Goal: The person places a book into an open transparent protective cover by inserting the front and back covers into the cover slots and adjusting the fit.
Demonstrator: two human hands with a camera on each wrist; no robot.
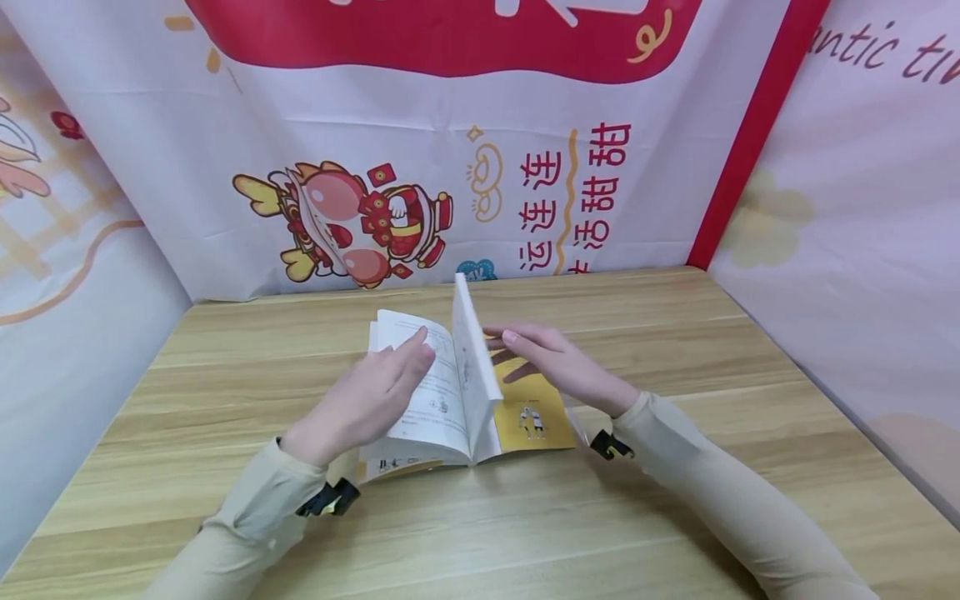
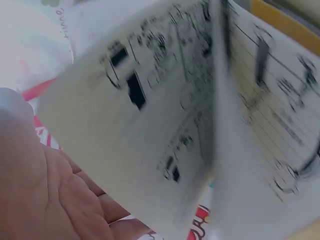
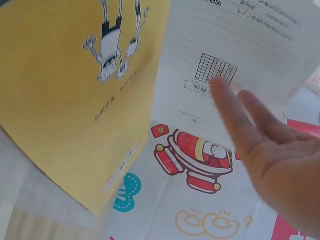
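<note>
White paper, loosely fanned: thick paperback book with printed white pages (image 1: 435,404) lies spread between the two hands on a pale wood-grain table (image 1: 480,550). One block of its leaves (image 1: 474,354) stands nearly upright in the gap between the palms.

Left hand (image 1: 367,400): fingers extended, nothing gripped, above the left-hand pages. Left wrist view puts the palm beside a page edge with some fingers passing behind it; contact cannot be told.

Right hand (image 1: 551,358): fingers extended and slightly spread, nothing gripped, on the other side of the upright block. Some fingertips come close to the leaves; whether they touch is unclear. Below this hand lies a yellow cover sheet with cartoon figures (image 1: 551,421).

Handling (judgement): light overall. Single leaves probably limp, smooth and easily creased or torn; the gathered block should be stiffer, though prone to splay or topple to either side. Yellow sheet likely firmer than the pages. Best hold: flat palms supporting both faces of the block, or a thumb-and-finger pinch at its free edge, away from the spine. Pulling on one leaf risks a tear at the binding.
</note>
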